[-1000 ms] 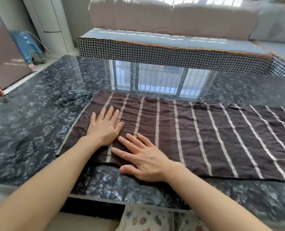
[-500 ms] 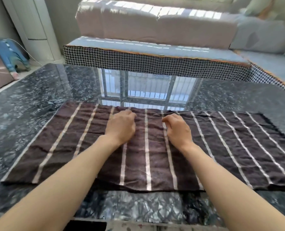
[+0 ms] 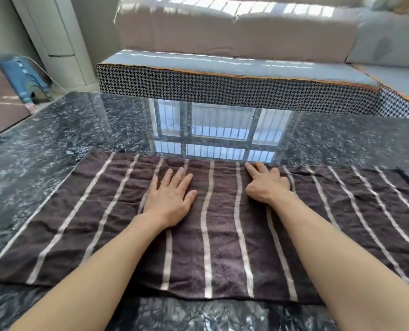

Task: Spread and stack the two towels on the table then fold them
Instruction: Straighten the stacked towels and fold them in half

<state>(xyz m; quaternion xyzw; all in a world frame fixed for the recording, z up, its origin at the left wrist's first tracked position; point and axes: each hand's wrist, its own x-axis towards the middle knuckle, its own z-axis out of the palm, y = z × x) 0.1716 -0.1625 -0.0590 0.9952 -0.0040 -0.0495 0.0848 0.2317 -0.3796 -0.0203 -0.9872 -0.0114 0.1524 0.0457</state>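
I see the dark brown towel w/ pale stripes (image 3: 222, 235) lying spread flat on the glossy black marbled table (image 3: 67, 130), long side running left-right, near edge just inside the table's near rim. Can't tell if both towels are stacked here; at far right a darker edge peeks out, poss. the 2nd layer, not sure. My left hand (image 3: 171, 199) lies flat, fingers straight & close together, pressing the cloth near its far edge. My right hand (image 3: 266, 185) sits just beside the far edge too, index extended, other fingers partly curled; whether it pinches fabric I can't tell. Risks as I judge: table is slick, so a push or pull could slide the whole cloth, shift layers out of line, or bunch the wrinkles at right into the fold.
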